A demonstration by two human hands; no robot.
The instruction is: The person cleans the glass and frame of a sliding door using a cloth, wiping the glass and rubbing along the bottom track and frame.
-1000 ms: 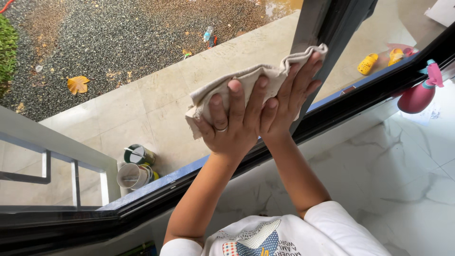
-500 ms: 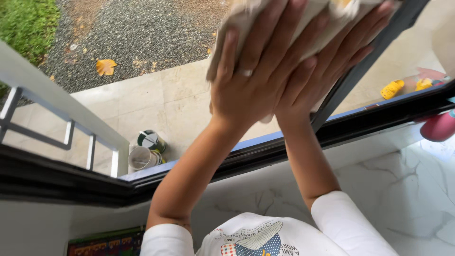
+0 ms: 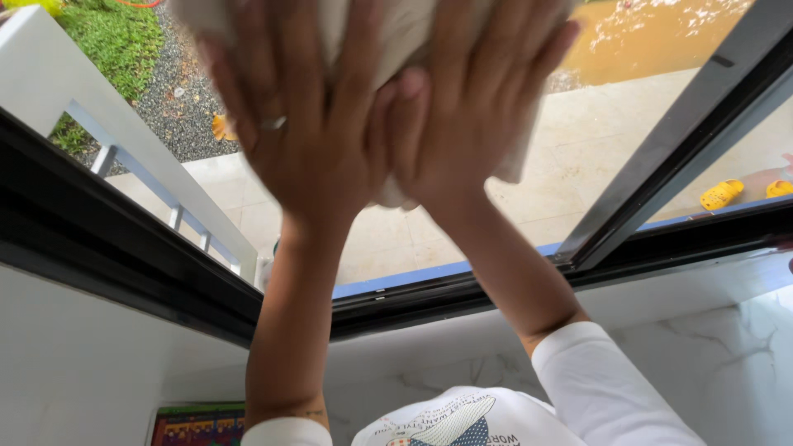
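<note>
A: Where do we have our hands now?

B: Both are flat on the window glass (image 3: 595, 157), side by side and touching. Our left hand (image 3: 310, 132) and right hand (image 3: 475, 107) are open, fingers spread, and they press a beige cloth (image 3: 396, 41) against the glass.

A: So we do not grip the cloth?

B: No, it lies under our palms and fingers; one edge hangs out just beside the right hand. There is a ring on a finger of the left hand.

A: And what is around?

B: Below our wrists runs the dark window frame (image 3: 124, 248). Right of the right hand stands a slanted dark bar (image 3: 686, 132). Outside, far right, we see yellow shoes (image 3: 723, 195) on the paving.
</note>
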